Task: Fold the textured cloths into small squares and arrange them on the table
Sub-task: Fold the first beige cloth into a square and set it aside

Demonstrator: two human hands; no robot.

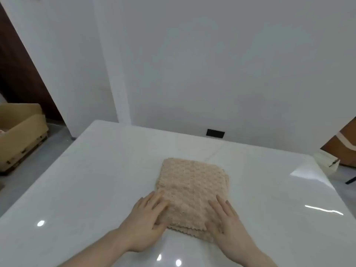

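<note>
A fluffy peach cloth (192, 191) lies flat in the middle of a shiny white table (86, 189). The cloth is bumpy all over and has a wavy edge on the side close to the person. It looks folded, because more than one layer shows at that near edge and along its right side. Both hands are on the near part of the cloth. The left hand (148, 220) lies on the cloth's near left corner with its fingers (159, 199) straight and spread, pointing away from the person, and its thumb rests by the wavy edge. The right hand (227, 222) lies on the near right corner the same way, fingers straight and flat on the cloth. Neither hand has a grip on anything; the fingers are apart and only press down. The far half of the cloth is bare. Bright spots of light shine on the table near the arms and off to the right. A white wall (212, 64) stands behind the table, with a small black plate (215, 133) low on it. A brown cardboard box (21, 132) sits on the floor at the left. At the far right there is something brown with a pale band (346, 139), too cut off to tell what it is
</note>
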